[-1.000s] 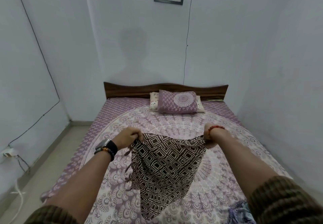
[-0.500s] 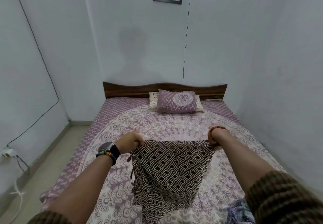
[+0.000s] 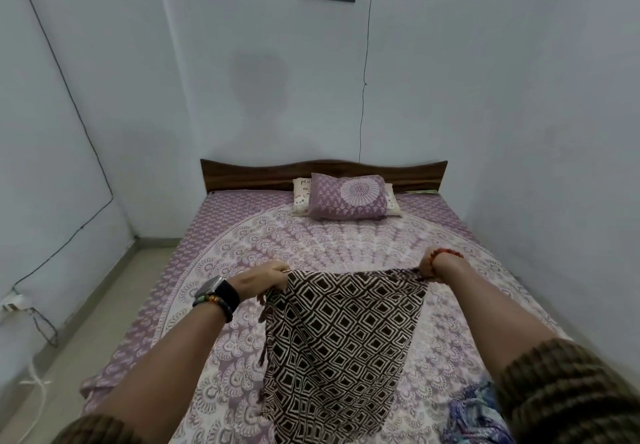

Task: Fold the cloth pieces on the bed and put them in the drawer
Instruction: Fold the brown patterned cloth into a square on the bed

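A dark brown and white diamond-patterned cloth (image 3: 339, 350) with fringed edges is stretched out over the bed (image 3: 221, 246). My left hand (image 3: 263, 279) grips its far left corner. My right hand (image 3: 429, 265) grips its far right corner; the fingers are mostly hidden behind the wrist. The cloth's top edge is pulled taut between both hands, and its lower part lies on the bedsheet toward me. A blue patterned cloth (image 3: 471, 416) lies bunched at the bed's near right, partly hidden by my right sleeve. No drawer is in view.
Two pillows (image 3: 348, 198) lean by the wooden headboard (image 3: 256, 173). White walls close in on the right and behind. A strip of floor (image 3: 90, 333) runs along the bed's left side, with cables and a socket on the left wall.
Both hands moved apart and slightly lower, pulling the cloth's top edge straight and flatter over the bed. The camera view tilted a little downward.
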